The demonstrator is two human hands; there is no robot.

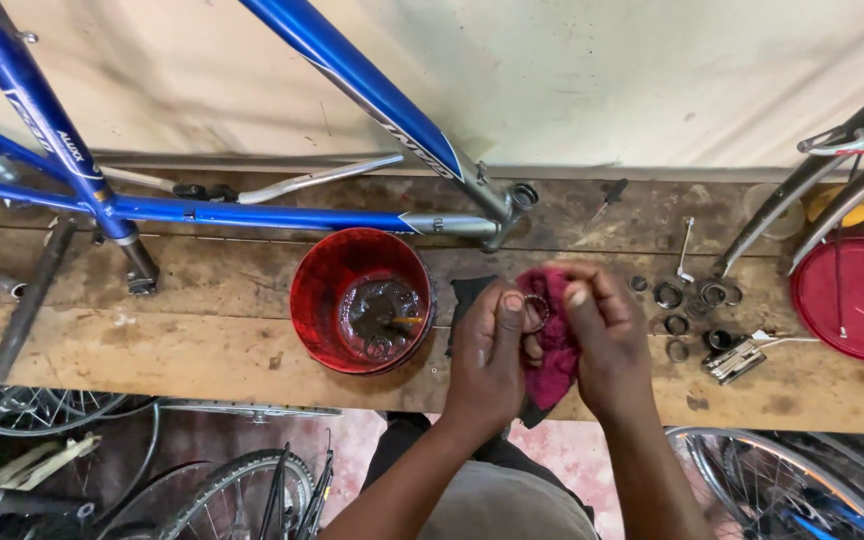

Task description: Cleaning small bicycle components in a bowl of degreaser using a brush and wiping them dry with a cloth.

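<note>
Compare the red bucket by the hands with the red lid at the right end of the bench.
The red bucket is deep and holds dark liquid with small parts in it; the red lid is flat and shallow, with nothing pooled on it. The bucket shows whole, just left of the left hand; the lid is cut by the frame edge and partly crossed by a bike mudguard. Both are round, red, and rest on the wooden bench.
</note>
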